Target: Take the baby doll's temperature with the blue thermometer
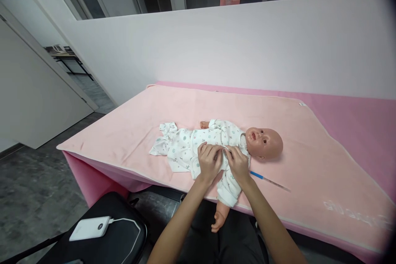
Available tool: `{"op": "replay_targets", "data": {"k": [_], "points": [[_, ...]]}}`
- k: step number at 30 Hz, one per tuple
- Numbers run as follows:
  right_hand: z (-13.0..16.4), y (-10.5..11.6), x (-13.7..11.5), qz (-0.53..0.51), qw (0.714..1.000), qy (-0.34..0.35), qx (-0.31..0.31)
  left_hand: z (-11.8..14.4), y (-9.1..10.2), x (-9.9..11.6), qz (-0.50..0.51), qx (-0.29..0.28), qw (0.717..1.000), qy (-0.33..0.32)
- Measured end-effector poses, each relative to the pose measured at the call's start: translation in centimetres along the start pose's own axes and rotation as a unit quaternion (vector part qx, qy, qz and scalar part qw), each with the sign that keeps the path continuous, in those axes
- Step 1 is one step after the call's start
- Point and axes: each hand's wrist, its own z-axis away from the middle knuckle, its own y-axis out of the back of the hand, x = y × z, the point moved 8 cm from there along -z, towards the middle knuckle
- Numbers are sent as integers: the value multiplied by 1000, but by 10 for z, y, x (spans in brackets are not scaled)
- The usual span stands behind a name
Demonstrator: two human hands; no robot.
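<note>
A baby doll (264, 143) lies on its back, head to the right, dressed in a white printed top (227, 132) and matching trousers (181, 148). At the side of its chest, my left hand (210, 159) and my right hand (236, 161) meet with bent fingers. Between them they pinch the edge of the top; the exact spot under the fingertips is hidden. One doll arm (220, 216) hangs over the table's near edge, below my hands. The other doll hand (204, 124) rests on the far side.
A thin stick with a blue handle (256, 174) lies right of my right hand. Under the doll spreads a pink blanket (130, 119) on a pink-covered table (359, 132) against a white wall (235, 49). A white power bank (89, 229) with a cable sits on a black chair (102, 251).
</note>
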Motion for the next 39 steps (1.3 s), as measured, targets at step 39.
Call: {"op": "replay_targets", "data": {"k": [39], "points": [[7, -18, -37, 50, 992, 15, -114, 22, 45, -12, -5, 31, 999, -10]]}}
